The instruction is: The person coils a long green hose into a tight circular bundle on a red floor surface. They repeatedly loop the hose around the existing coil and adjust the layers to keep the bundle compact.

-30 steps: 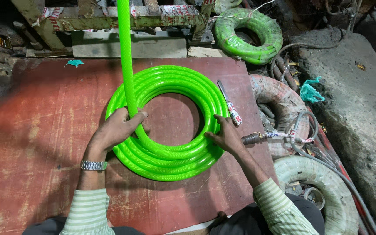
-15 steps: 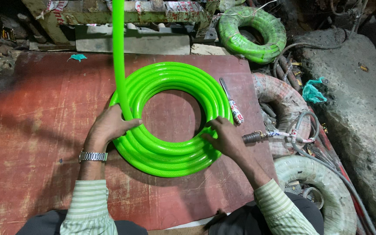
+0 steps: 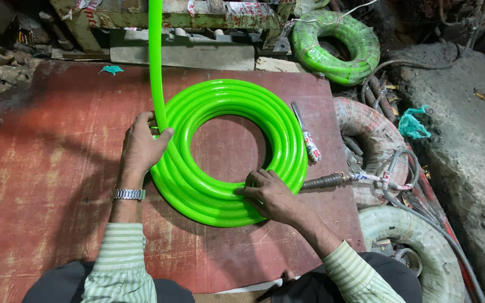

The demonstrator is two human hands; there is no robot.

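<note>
Left hand fingers grasp the green hose at the coil's nine o'clock; right hand fingers press flat, released, at five o'clock on the bench.

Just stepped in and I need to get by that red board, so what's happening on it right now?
A person seated at the red board is handling a bright green hose coil lying flat on it. The left hand grips the hose where a loose length rises off the coil's left side and out of the top of the view. The right hand presses on the coil's lower right. A knife lies just right of the coil, and another green coil sits beyond the board.
</note>
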